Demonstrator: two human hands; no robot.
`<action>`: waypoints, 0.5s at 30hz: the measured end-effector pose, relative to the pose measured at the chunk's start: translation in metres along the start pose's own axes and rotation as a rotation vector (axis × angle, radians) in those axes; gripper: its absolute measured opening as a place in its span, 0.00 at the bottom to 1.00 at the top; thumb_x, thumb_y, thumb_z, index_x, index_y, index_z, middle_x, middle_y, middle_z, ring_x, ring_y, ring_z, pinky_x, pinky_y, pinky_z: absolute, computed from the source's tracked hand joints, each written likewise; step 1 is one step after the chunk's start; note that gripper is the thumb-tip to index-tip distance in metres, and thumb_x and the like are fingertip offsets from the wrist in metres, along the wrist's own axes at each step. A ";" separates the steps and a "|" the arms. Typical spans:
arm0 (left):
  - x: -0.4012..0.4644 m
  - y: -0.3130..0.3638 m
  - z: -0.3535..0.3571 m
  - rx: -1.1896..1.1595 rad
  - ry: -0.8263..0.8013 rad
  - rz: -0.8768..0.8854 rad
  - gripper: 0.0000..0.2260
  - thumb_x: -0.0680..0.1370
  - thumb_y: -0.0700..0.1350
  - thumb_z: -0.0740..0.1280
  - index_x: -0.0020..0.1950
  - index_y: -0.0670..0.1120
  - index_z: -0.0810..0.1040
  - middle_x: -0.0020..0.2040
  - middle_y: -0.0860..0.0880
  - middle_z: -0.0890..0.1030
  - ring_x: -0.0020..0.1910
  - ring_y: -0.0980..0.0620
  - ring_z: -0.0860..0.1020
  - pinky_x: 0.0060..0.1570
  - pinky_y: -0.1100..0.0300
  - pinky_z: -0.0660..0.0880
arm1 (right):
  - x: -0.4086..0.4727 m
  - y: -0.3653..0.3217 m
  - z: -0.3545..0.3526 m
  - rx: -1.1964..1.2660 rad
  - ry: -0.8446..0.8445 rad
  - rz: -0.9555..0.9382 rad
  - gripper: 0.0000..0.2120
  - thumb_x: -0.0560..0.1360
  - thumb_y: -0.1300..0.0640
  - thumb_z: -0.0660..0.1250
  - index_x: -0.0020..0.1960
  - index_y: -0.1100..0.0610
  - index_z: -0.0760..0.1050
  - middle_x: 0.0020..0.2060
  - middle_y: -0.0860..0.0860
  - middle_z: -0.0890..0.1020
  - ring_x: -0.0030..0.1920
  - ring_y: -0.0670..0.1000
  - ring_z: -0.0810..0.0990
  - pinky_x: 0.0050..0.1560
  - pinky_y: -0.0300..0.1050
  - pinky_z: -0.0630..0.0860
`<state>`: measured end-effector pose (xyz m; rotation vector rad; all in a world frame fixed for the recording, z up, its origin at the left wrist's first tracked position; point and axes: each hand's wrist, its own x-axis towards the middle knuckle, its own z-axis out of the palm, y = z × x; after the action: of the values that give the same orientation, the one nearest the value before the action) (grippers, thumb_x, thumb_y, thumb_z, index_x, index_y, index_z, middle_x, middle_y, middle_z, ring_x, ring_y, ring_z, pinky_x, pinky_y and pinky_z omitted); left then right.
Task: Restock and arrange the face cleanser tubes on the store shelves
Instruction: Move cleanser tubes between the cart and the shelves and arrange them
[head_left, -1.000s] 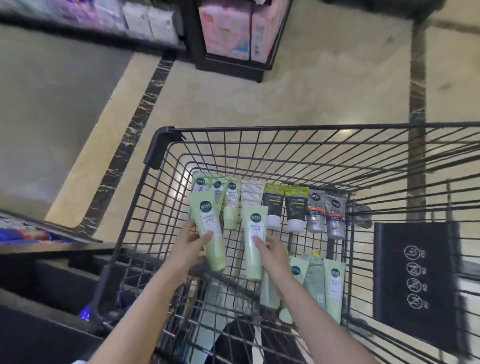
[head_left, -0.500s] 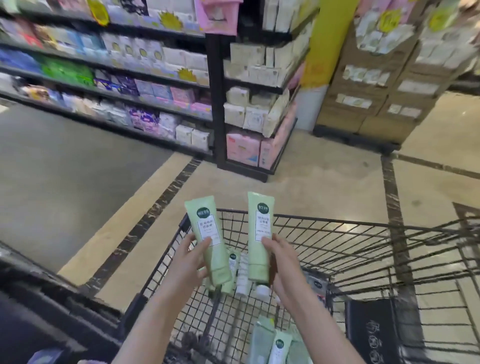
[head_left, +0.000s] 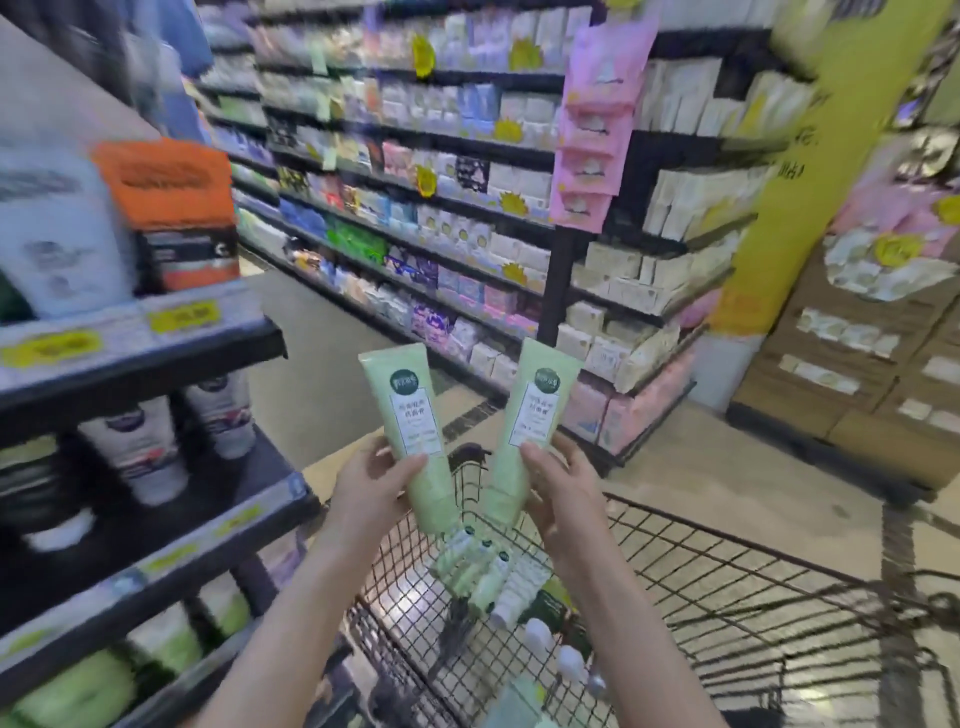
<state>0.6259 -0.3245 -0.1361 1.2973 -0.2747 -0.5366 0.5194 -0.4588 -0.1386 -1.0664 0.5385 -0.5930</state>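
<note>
A: What takes up the most room?
B: The shelves (head_left: 156, 358) on the left, dark boards with yellow price tags along the front edge. Blurred white tubes (head_left: 136, 447) stand on the middle board and green ones (head_left: 78, 691) on the lowest.
A: And below?
B: A wire cart (head_left: 727, 597), its near-left corner just beside the shelf end. Spare tubes (head_left: 483, 577) lie on its floor toward the far-left corner.
A: The hands?
B: Both are raised over the cart's far rim. The left hand (head_left: 371, 486) grips the lower half of a pale green tube (head_left: 410, 436), crimped end up, leaning left. The right hand (head_left: 561, 488) grips a second tube (head_left: 530, 431) of the same kind, leaning right. The two caps nearly meet at the bottom; I cannot tell whether they touch.
</note>
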 end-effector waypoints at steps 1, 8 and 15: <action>-0.011 0.005 -0.005 -0.006 0.029 0.025 0.10 0.77 0.36 0.64 0.56 0.45 0.71 0.49 0.48 0.80 0.49 0.46 0.79 0.45 0.53 0.77 | -0.007 -0.003 0.007 -0.011 -0.032 -0.008 0.20 0.74 0.59 0.67 0.65 0.57 0.67 0.55 0.56 0.80 0.49 0.54 0.82 0.46 0.48 0.81; -0.083 0.037 -0.053 0.041 0.209 0.268 0.11 0.75 0.34 0.66 0.50 0.50 0.75 0.48 0.46 0.80 0.45 0.49 0.79 0.40 0.58 0.79 | -0.054 -0.008 0.062 -0.050 -0.247 -0.050 0.16 0.74 0.64 0.67 0.62 0.59 0.71 0.47 0.51 0.84 0.47 0.52 0.83 0.52 0.49 0.79; -0.149 0.065 -0.116 0.134 0.366 0.387 0.15 0.73 0.36 0.69 0.52 0.53 0.73 0.53 0.50 0.80 0.51 0.51 0.79 0.49 0.56 0.76 | -0.094 0.014 0.123 -0.095 -0.434 -0.067 0.12 0.73 0.64 0.68 0.54 0.51 0.74 0.44 0.46 0.85 0.45 0.47 0.83 0.47 0.47 0.78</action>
<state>0.5705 -0.1386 -0.0885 1.4014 -0.2502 0.0503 0.5357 -0.3112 -0.0927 -1.2643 0.1533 -0.3795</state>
